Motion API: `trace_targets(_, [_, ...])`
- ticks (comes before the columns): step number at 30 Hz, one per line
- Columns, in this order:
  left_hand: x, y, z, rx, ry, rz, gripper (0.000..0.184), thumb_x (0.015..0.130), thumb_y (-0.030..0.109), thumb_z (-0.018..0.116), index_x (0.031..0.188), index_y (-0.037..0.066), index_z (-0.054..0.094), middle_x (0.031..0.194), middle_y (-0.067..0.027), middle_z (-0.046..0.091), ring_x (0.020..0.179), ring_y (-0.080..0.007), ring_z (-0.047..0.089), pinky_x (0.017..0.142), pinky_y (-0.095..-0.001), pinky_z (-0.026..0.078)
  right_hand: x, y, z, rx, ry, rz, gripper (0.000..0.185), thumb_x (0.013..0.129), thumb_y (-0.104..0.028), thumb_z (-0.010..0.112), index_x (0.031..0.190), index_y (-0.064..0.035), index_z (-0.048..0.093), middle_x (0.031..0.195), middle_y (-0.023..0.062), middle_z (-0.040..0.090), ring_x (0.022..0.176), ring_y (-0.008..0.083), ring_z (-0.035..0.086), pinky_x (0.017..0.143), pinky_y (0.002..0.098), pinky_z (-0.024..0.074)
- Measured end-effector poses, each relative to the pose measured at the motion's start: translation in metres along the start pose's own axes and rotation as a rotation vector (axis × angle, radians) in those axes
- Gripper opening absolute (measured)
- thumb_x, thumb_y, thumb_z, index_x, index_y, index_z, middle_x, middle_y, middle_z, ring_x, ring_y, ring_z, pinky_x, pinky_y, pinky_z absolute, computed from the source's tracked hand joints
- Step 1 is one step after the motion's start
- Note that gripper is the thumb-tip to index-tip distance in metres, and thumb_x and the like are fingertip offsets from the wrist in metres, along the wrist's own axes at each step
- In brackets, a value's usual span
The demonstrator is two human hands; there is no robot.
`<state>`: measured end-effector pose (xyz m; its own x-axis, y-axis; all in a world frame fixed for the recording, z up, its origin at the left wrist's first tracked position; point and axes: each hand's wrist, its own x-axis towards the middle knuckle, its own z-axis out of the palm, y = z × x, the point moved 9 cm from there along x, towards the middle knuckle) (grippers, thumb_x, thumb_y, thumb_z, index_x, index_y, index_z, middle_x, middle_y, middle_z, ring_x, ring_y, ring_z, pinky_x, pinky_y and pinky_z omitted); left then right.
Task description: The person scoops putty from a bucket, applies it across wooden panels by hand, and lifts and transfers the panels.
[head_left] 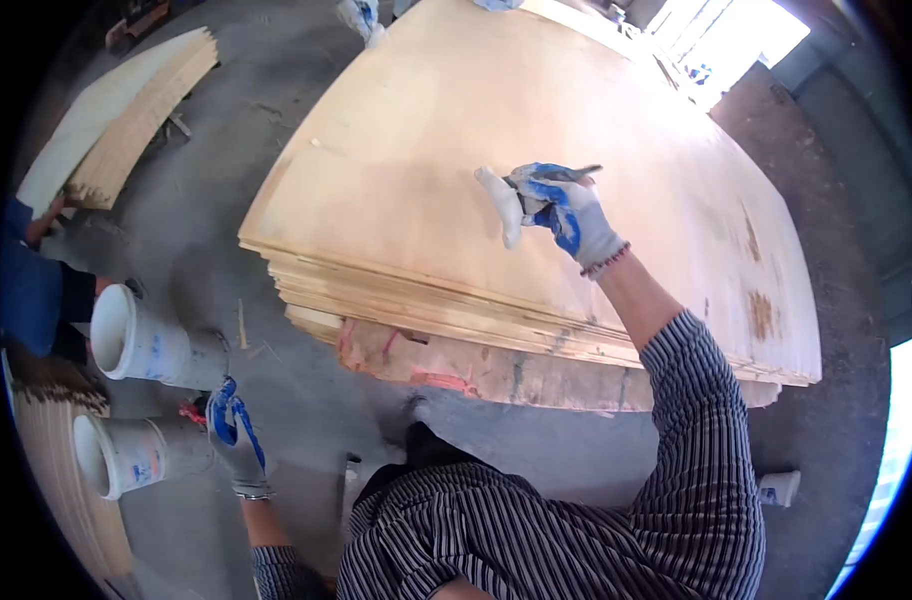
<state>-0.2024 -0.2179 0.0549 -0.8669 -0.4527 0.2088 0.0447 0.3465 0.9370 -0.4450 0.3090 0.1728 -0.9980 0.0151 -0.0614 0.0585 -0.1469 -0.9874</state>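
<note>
My right hand (566,208), in a white and blue glove, is closed on a tool with a white-coated blade (504,207). It is over the top sheet of a large stack of thin wooden sheets (406,190). Knots or brown stains mark that sheet near its right side. My left hand (236,435), gloved the same way, is low at the left beside two white buckets (186,356) (136,458). Its fingers are curved, and a small red thing (193,411) shows near them; whether the hand holds it is unclear.
Another person in blue (31,285) is at the far left. A second stack of boards (126,120) lies at the upper left, and more sheets (71,480) stand at the lower left. Another gloved hand (361,18) shows at the top. A small white container (779,488) is at the lower right.
</note>
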Motion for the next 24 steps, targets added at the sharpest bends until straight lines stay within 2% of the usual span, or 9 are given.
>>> trace_targets(2, [0.008,0.004,-0.008,0.099,-0.027,0.044,0.029,0.094,-0.007,0.050,0.123,-0.007,0.056,0.124,-0.0123,0.060,0.117,-0.0203,0.056,0.101,-0.0304,0.043,0.032,0.012,0.005,-0.119,0.015,-0.013,0.025,0.085,-0.013,0.068,0.102,0.0056,0.067,0.090,0.0130,0.071,0.077,0.0219,0.070,0.061,0.0332,0.0574])
trace_targets(4, [0.016,-0.004,-0.016,0.183,-0.054,0.084,0.030,0.094,-0.007,0.050,0.124,-0.007,0.056,0.125,-0.0121,0.060,0.117,-0.0201,0.056,0.101,-0.0303,0.043,0.057,0.013,0.007,-0.948,0.091,0.006,0.027,0.084,-0.022,0.072,0.099,0.0002,0.070,0.085,0.0117,0.072,0.075,0.0196,0.071,0.064,0.0319,0.0573])
trace_targets(5, [0.016,-0.016,-0.027,0.148,-0.009,0.062,0.030,0.094,-0.006,0.051,0.124,-0.007,0.056,0.126,-0.0119,0.060,0.118,-0.0199,0.055,0.101,-0.0307,0.043,0.061,0.014,0.010,-0.952,0.079,0.005,0.027,0.084,-0.022,0.072,0.099,0.0002,0.070,0.085,0.0117,0.072,0.075,0.0196,0.071,0.064,0.0319,0.0573])
trace_targets(7, [0.007,-0.031,-0.038,0.112,0.021,0.023,0.029,0.095,-0.006,0.051,0.123,-0.007,0.056,0.126,-0.0118,0.060,0.118,-0.0198,0.055,0.102,-0.0310,0.043,0.046,0.010,0.038,-1.185,-0.166,-0.288,0.028,0.081,-0.028,0.074,0.099,-0.0064,0.072,0.081,0.0123,0.072,0.073,0.0211,0.070,0.066,0.0323,0.0565])
trace_targets(9, [0.008,-0.044,-0.042,-0.022,0.098,-0.069,0.029,0.095,-0.004,0.051,0.123,-0.006,0.056,0.127,-0.0116,0.059,0.118,-0.0192,0.055,0.102,-0.0308,0.042,0.009,-0.005,0.050,-1.065,-0.211,-0.152,0.027,0.082,-0.029,0.072,0.101,-0.0104,0.072,0.087,0.0130,0.072,0.073,0.0255,0.069,0.068,0.0345,0.0560])
trace_targets(11, [0.011,-0.060,-0.036,-0.066,0.081,-0.100,0.029,0.095,-0.004,0.051,0.124,-0.006,0.056,0.127,-0.0116,0.059,0.118,-0.0190,0.055,0.102,-0.0303,0.042,-0.023,-0.010,0.069,-1.136,-0.454,-0.353,0.026,0.082,-0.015,0.070,0.107,-0.0092,0.073,0.092,0.0144,0.072,0.077,0.0281,0.069,0.069,0.0340,0.0551])
trace_targets(17, [0.051,-0.058,-0.010,0.094,-0.072,-0.079,0.029,0.095,-0.003,0.052,0.124,-0.006,0.056,0.127,-0.0121,0.060,0.116,-0.0190,0.056,0.101,-0.0295,0.043,-0.110,-0.019,0.100,-1.313,-0.541,-0.666,0.029,0.079,-0.013,0.071,0.108,-0.0112,0.072,0.096,0.0195,0.069,0.073,0.0354,0.067,0.065,0.0377,0.0548])
trace_targets(22, [0.102,-0.071,-0.026,0.096,-0.152,-0.007,0.028,0.095,-0.003,0.052,0.122,-0.006,0.058,0.123,-0.0132,0.062,0.113,-0.0191,0.058,0.100,-0.0303,0.043,-0.092,-0.014,0.134,-1.097,-0.347,-0.453,0.025,0.086,-0.010,0.064,0.110,-0.0107,0.071,0.101,0.0137,0.070,0.080,0.0270,0.070,0.071,0.0333,0.0556])
trace_targets(24, [0.121,-0.086,-0.043,0.075,-0.182,0.045,0.029,0.097,0.004,0.053,0.123,-0.007,0.059,0.127,-0.0141,0.061,0.115,-0.0212,0.058,0.101,-0.0320,0.043,-0.053,-0.011,0.136,-0.562,-0.075,-0.280,0.021,0.087,-0.006,0.065,0.107,-0.0044,0.071,0.098,0.0116,0.071,0.077,0.0196,0.068,0.066,0.0317,0.0556])
